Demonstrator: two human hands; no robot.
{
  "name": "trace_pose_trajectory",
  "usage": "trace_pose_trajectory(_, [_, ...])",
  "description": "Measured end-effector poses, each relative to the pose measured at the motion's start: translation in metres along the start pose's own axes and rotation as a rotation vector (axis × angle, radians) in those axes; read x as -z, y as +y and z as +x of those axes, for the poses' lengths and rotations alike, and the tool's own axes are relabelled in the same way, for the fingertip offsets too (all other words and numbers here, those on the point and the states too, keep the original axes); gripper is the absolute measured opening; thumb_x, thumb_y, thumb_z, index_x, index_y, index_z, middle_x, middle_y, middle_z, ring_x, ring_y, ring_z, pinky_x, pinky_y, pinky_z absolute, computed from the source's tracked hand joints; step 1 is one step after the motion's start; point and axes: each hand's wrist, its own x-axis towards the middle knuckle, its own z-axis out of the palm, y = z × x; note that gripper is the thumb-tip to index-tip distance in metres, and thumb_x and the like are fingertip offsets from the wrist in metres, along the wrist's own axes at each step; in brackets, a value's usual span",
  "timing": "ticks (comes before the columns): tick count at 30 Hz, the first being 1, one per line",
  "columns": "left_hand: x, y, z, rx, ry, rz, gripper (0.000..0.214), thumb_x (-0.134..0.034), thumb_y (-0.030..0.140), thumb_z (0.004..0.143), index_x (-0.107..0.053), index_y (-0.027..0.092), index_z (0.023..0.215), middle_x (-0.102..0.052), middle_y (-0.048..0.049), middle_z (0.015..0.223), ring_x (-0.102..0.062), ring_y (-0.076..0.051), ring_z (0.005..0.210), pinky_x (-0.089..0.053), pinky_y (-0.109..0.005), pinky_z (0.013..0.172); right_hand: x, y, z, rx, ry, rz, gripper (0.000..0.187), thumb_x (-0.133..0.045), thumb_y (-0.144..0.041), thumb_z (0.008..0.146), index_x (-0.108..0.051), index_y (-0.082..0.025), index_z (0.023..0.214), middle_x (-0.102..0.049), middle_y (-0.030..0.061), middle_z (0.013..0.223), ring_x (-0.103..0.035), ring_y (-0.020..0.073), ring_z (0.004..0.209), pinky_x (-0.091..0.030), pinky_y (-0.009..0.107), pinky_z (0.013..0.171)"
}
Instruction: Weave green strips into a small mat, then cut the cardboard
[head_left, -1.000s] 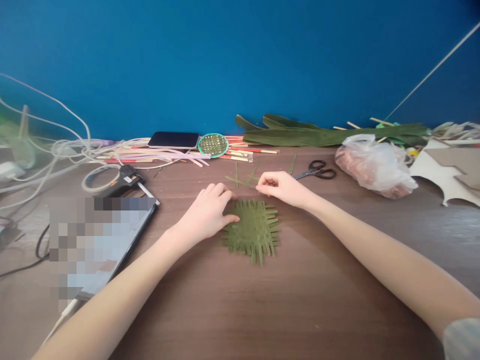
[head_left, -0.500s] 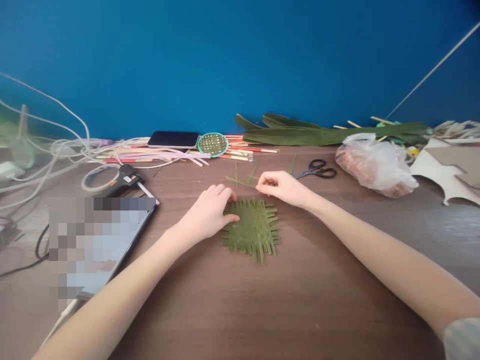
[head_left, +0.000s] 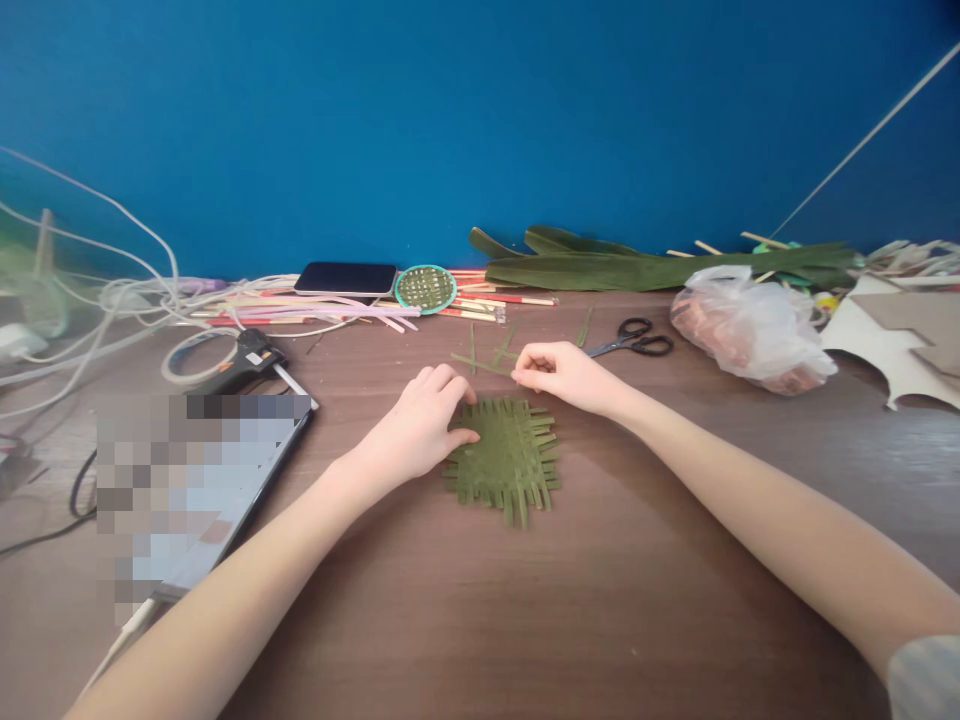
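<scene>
A small square mat woven from green leaf strips [head_left: 506,460] lies flat on the table, its loose ends sticking out around the edges. My left hand [head_left: 420,425] grips its upper left side, the thumb on top and the curled fingers at the edge. Beyond the mat, my right hand [head_left: 562,375] is closed in a pinch on the end of a thin green leaf strip [head_left: 484,365]. Several other cut strips lie about it, one of them a short leaf strip [head_left: 585,327] near the scissors [head_left: 634,338].
Long green leaves [head_left: 600,268] lie along the blue wall, beside a plastic bag [head_left: 757,330]. Farther left are a round woven piece [head_left: 426,289], a phone [head_left: 346,278], a glue gun [head_left: 251,360] and a roll of tape [head_left: 180,360]. A tablet [head_left: 232,490] stands by my left forearm.
</scene>
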Motion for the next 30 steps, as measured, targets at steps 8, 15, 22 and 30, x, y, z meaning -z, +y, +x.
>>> trace_pose_trajectory(8, [0.0019,-0.0007,0.0015,-0.039,-0.017,0.018,0.020,-0.064,0.024,0.076,-0.050,0.017,0.089,-0.053,-0.0042,0.094,-0.046,-0.022,0.093,-0.041,-0.037,0.083,0.0001,0.0011,0.0005,0.008,-0.007,0.008,0.019,-0.054,-0.035,0.075,-0.053,-0.017,0.068,-0.053,-0.0017,0.062,-0.044,0.0103,0.057,-0.034,0.027,0.060])
trace_pose_trajectory(15, [0.0008,-0.0010,0.0005,-0.047,-0.004,-0.012,0.021,-0.065,0.023,0.076,-0.050,0.017,0.089,-0.052,-0.0052,0.099,-0.047,-0.022,0.096,-0.042,-0.036,0.085,0.0002,0.0008,0.0001,0.004,-0.003,0.006,0.018,-0.054,-0.033,0.075,-0.054,-0.016,0.068,-0.054,-0.0016,0.063,-0.046,0.0103,0.058,-0.035,0.026,0.060])
trace_pose_trajectory(22, [0.0018,-0.0004,0.0002,0.002,-0.042,-0.089,0.022,-0.064,0.021,0.075,-0.048,0.019,0.089,-0.054,-0.0034,0.094,-0.052,-0.021,0.093,-0.045,-0.035,0.082,0.0011,0.0009,-0.0008,0.006,-0.008,-0.009,0.020,-0.053,-0.035,0.076,-0.053,-0.017,0.069,-0.053,-0.0023,0.059,-0.043,0.0097,0.055,-0.033,0.026,0.059])
trace_pose_trajectory(30, [-0.0035,-0.0038,-0.0002,-0.001,-0.028,-0.154,0.027,-0.062,0.019,0.075,-0.046,0.020,0.097,-0.053,-0.0029,0.096,-0.054,-0.020,0.093,-0.046,-0.036,0.082,0.0021,-0.0048,-0.0016,0.012,-0.009,-0.017,0.019,-0.053,-0.035,0.076,-0.053,-0.017,0.069,-0.053,-0.0024,0.059,-0.042,0.0094,0.053,-0.032,0.026,0.058])
